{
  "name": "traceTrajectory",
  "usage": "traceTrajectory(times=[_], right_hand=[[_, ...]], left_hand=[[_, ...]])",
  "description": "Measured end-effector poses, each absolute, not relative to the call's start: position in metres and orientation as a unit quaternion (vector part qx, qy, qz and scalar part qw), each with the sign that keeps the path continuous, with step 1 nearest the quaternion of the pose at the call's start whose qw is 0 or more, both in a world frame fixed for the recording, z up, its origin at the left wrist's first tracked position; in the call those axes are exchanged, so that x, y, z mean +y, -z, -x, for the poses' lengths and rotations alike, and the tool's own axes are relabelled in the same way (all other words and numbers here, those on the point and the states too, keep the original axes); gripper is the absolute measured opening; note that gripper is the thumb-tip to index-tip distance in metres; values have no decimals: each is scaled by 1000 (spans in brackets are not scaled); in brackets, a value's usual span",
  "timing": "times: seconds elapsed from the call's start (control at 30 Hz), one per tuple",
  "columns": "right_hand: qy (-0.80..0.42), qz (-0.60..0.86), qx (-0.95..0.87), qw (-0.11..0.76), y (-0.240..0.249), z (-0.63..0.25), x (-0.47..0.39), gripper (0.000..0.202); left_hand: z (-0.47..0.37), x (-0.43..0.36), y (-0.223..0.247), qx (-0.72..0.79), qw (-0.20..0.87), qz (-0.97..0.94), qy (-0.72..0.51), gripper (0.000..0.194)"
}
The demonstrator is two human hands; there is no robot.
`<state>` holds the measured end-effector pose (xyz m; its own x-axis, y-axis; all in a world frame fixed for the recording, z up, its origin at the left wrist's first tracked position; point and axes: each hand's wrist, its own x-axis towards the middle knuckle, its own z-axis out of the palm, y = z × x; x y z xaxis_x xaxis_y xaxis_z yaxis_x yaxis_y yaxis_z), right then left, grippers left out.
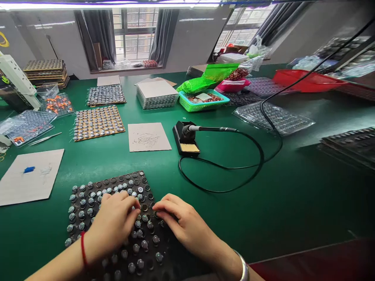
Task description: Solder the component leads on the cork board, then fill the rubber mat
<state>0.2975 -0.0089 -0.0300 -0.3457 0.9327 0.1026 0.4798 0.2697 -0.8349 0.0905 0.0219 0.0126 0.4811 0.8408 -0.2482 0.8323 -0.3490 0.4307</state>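
A dark tray (76,217) with rows of round sockets lies in front of me, many of them holding small round metallic parts (156,239). My left hand (115,216) is over the middle of the tray, its thumb and fingers curled together just above the parts. Whatever is between those fingertips is hidden. At the tray's right side, my right hand (183,218) has its thumb and forefinger pinched close to a socket. Anything in that pinch is too small to name. Some sockets near the top edge and between the hands hold no part.
A soldering iron (195,128) rests in its stand (179,134), its black cable (231,190) looping to the right. Cardboard sheets (149,130) (43,187) and a filled board (99,121) lie beyond the tray. Tweezers (45,139) are at left, a green basket (202,105) at the back.
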Motion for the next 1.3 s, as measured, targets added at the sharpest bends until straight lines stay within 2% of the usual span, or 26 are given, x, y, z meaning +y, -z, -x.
traceTrajectory(times=[0.13,0.3,0.63,0.83,1.0,1.1,1.3], right_hand=[[-365,456,-774,243,29,-284,-1,24],[-362,463,-794,159,25,-273,5,13],[-354,497,-775,166,27,-274,2,14],[-324,444,-807,217,30,-272,-3,21],[-285,396,-860,152,29,-266,-2,27],[-267,388,-874,120,26,-263,0,23],[-298,352,-873,156,24,-261,5,20]], left_hand=[[-73,28,-15,524,250,-814,-4,12],[-73,24,-8,495,261,-829,6,13],[-85,30,-2,438,257,-861,20,21],[-81,36,-3,452,305,-838,5,15],[-64,42,-9,508,335,-793,-25,8],[-54,40,-14,527,345,-776,-33,7],[-52,29,-16,526,367,-767,-29,7]])
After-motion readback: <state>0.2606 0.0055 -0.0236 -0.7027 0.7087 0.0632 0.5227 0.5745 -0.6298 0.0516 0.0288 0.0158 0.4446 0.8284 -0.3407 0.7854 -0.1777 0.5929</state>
